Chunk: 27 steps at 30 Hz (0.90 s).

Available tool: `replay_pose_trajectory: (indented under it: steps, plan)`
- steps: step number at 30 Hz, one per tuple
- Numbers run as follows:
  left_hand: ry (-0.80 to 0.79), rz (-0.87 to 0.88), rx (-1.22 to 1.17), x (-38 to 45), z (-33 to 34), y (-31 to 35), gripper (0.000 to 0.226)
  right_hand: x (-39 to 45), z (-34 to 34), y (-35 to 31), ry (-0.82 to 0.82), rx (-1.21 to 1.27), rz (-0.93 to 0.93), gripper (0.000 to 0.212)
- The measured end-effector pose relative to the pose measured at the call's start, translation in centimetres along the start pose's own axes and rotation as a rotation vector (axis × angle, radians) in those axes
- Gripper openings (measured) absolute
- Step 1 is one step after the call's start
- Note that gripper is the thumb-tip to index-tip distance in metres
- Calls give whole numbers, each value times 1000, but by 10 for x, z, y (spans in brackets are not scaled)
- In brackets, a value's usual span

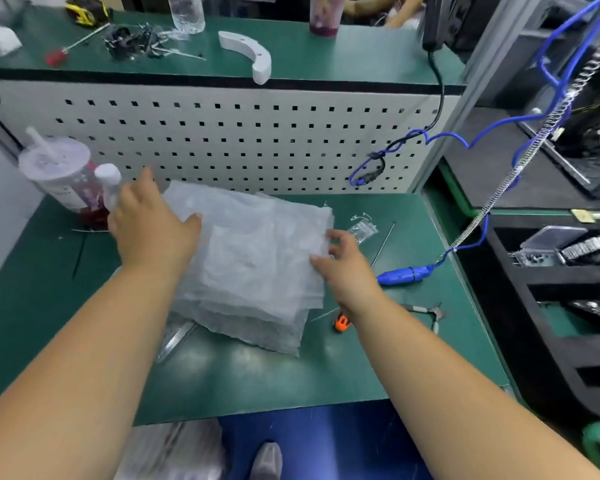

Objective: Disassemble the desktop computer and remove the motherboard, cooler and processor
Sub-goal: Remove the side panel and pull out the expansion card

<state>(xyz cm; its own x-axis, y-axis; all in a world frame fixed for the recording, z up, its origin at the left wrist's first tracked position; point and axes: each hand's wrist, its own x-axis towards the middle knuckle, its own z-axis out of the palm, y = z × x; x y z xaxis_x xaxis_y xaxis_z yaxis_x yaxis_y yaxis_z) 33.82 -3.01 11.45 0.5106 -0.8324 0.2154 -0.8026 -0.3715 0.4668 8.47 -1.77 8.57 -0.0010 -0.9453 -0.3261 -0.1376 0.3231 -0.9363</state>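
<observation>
No computer, motherboard or cooler visible; only a stack of white foam sheets (253, 258) mid-counter (326, 368), toward its back edge. My left hand (153, 226) lies flat, fingers straight, on the stack's left part. My right hand (343, 261) pinches its right edge, so the stack lies between both.

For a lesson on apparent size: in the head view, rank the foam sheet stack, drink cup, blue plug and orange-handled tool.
1. foam sheet stack
2. drink cup
3. blue plug
4. orange-handled tool, partly hidden by an arm
</observation>
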Motion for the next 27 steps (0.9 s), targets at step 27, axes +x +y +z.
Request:
replay_pose_trajectory:
  steps: [27]
  plan:
    - [-743, 1045, -684, -194, 81, 253, 32, -192, -232, 35, 745, 86, -77, 19]
